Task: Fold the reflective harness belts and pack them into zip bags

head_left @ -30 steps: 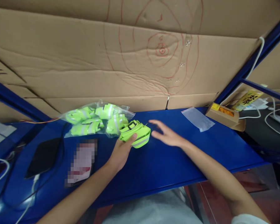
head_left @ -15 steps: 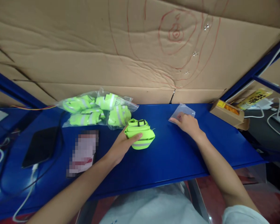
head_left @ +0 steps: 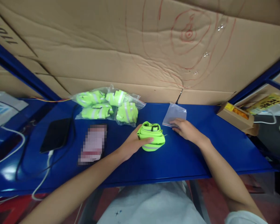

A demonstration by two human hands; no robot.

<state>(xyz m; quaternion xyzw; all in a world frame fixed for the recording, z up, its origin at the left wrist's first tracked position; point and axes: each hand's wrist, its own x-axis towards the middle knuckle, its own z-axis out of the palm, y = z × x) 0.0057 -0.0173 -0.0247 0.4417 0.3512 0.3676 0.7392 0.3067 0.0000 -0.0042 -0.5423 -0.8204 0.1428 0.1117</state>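
My left hand [head_left: 134, 141] is closed around a rolled neon-yellow reflective strap [head_left: 151, 140]. It has grey bands and a black buckle on top, and my thumb presses across its front. To the right, my right hand [head_left: 188, 130] has its bent fingers on the near edge of a small clear zip bag [head_left: 177, 112], which lies flat. Part of their grip is hidden. Behind my left hand lie several clear bags of similar yellow reflective rolls [head_left: 96, 102].
A blurred-out phone [head_left: 93, 143] and a black phone [head_left: 56, 134] on a white cable [head_left: 45, 177] lie at left on the blue table [head_left: 168, 166]. A small cardboard box [head_left: 234, 118] stands at right. Cardboard sheets [head_left: 102, 59] line the back.
The view has shifted left. My right hand has slid the clear bag leftward over the table, nearer the yellow roll, and its thumb is no longer stretched out. My left hand keeps its hold.
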